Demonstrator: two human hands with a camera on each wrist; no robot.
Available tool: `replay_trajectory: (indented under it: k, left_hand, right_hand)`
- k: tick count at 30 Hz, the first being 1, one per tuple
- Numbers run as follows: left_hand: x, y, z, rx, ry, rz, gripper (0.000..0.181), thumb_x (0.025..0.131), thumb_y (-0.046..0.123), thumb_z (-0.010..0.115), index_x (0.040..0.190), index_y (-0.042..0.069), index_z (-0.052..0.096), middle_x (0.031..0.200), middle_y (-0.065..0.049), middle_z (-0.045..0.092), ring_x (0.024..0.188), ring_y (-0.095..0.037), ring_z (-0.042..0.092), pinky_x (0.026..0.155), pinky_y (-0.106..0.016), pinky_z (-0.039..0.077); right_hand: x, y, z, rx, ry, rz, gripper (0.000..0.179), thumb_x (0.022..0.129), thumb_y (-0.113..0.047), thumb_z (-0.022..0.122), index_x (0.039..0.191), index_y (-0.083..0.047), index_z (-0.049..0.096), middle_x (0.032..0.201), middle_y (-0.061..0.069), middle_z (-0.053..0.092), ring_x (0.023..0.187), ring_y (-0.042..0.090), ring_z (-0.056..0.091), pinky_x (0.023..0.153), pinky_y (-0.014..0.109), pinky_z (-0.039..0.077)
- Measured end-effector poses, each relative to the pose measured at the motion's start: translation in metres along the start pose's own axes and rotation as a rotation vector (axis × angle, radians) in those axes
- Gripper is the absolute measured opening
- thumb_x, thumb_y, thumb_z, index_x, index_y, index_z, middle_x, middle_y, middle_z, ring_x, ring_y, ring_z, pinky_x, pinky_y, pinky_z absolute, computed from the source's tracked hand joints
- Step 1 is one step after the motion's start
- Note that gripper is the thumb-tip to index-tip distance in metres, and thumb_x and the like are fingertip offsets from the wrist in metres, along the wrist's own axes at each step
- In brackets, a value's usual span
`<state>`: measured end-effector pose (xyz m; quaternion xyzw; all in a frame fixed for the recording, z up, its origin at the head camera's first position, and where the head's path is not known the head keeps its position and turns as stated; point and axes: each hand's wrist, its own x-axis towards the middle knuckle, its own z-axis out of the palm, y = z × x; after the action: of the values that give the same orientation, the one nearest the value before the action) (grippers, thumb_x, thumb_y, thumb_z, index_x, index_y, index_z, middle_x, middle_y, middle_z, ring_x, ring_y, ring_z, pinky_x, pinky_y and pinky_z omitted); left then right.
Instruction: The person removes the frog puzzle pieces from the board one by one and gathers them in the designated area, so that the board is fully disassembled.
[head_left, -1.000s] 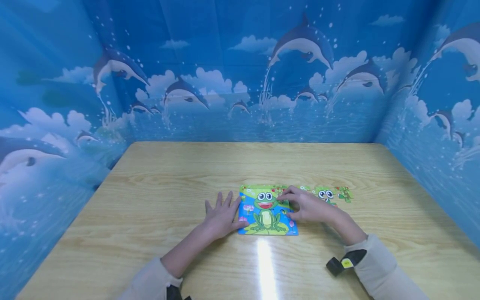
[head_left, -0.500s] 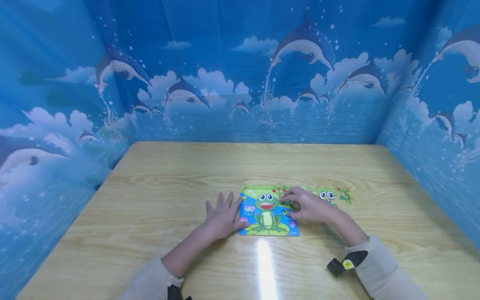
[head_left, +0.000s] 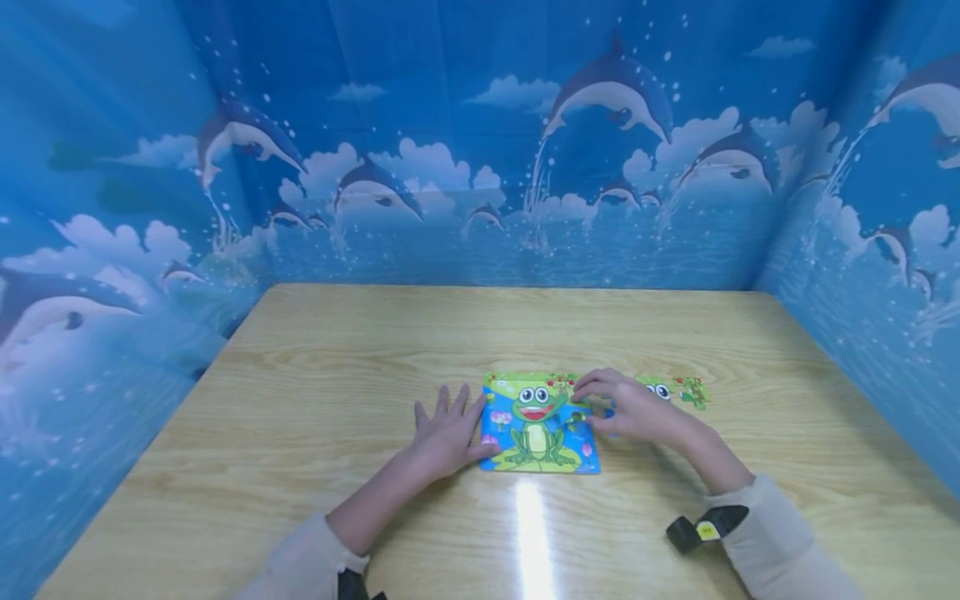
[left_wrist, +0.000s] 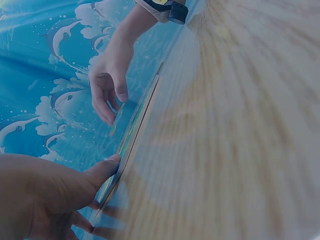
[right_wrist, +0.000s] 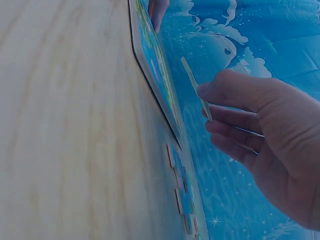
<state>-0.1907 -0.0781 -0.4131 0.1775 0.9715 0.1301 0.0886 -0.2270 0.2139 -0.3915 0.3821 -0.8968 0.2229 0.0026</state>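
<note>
Jigsaw piece may drop if right hand loosens its pinch; frog puzzle may skid if splayed left hand leaves its left edge.

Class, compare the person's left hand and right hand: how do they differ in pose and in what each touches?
The left hand has its fingers spread, while the right hand has its fingers bent toward the thumb. The left hand rests at the left side of the frog puzzle, whereas the right hand pinches a thin piece above the table. Both are bare.
</note>
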Motion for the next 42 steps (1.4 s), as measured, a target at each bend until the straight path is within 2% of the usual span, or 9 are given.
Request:
replay_trajectory:
  k: [7,16,24,30,35,42]
  left_hand:
    - [0.001,0.001,0.000,0.000,-0.002,0.002,0.081,0.083,0.059,0.053,0.144,0.011,0.029,0.148,-0.020,0.017,0.132,-0.046,0.007,0.094,-0.071,0.006]
    - [0.001,0.001,0.001,-0.001,0.001,0.009,0.081,0.083,0.059,0.052,0.144,0.011,0.030,0.148,-0.020,0.018,0.132,-0.046,0.008,0.094,-0.072,0.007]
    - [0.001,0.001,0.000,0.014,-0.008,-0.009,0.082,0.083,0.060,0.052,0.145,0.011,0.029,0.148,-0.020,0.017,0.132,-0.045,0.008,0.095,-0.071,0.007]
    - [0.002,0.001,0.000,0.009,-0.011,-0.010,0.082,0.083,0.060,0.052,0.145,0.011,0.029,0.148,-0.020,0.017,0.132,-0.045,0.007,0.094,-0.071,0.007]
    - [0.002,0.001,0.001,0.015,-0.014,-0.013,0.082,0.083,0.060,0.052,0.145,0.012,0.028,0.148,-0.019,0.017,0.132,-0.045,0.007,0.095,-0.070,0.006]
    - [0.002,0.001,-0.001,0.018,0.002,0.003,0.082,0.083,0.060,0.051,0.144,0.010,0.030,0.147,-0.021,0.019,0.131,-0.047,0.010,0.094,-0.072,0.008]
  right_hand:
    - [-0.010,0.007,-0.006,-0.007,0.051,-0.008,0.030,0.077,-0.005,0.068,0.107,-0.006,0.065,0.115,0.009,0.056,0.107,0.028,0.051,0.083,0.043,0.047]
    - [-0.028,0.013,-0.016,0.007,0.083,0.073,0.031,0.076,-0.008,0.072,0.107,-0.006,0.065,0.114,0.009,0.055,0.107,0.031,0.050,0.086,0.048,0.044]
    - [-0.047,0.021,-0.026,0.007,0.148,0.043,0.031,0.074,0.003,0.069,0.104,-0.004,0.065,0.111,0.011,0.057,0.103,0.031,0.052,0.078,0.045,0.048]
    - [-0.061,0.024,-0.031,-0.018,0.181,0.061,0.032,0.073,0.003,0.070,0.103,-0.006,0.067,0.110,0.009,0.057,0.101,0.032,0.053,0.075,0.046,0.049]
    - [-0.072,0.030,-0.034,-0.056,0.220,0.062,0.034,0.071,0.007,0.070,0.102,-0.007,0.067,0.108,0.006,0.057,0.099,0.027,0.053,0.074,0.043,0.048]
    - [-0.088,0.038,-0.039,-0.052,0.220,0.131,0.032,0.073,0.006,0.067,0.104,-0.005,0.066,0.112,0.013,0.057,0.104,0.034,0.051,0.076,0.049,0.046]
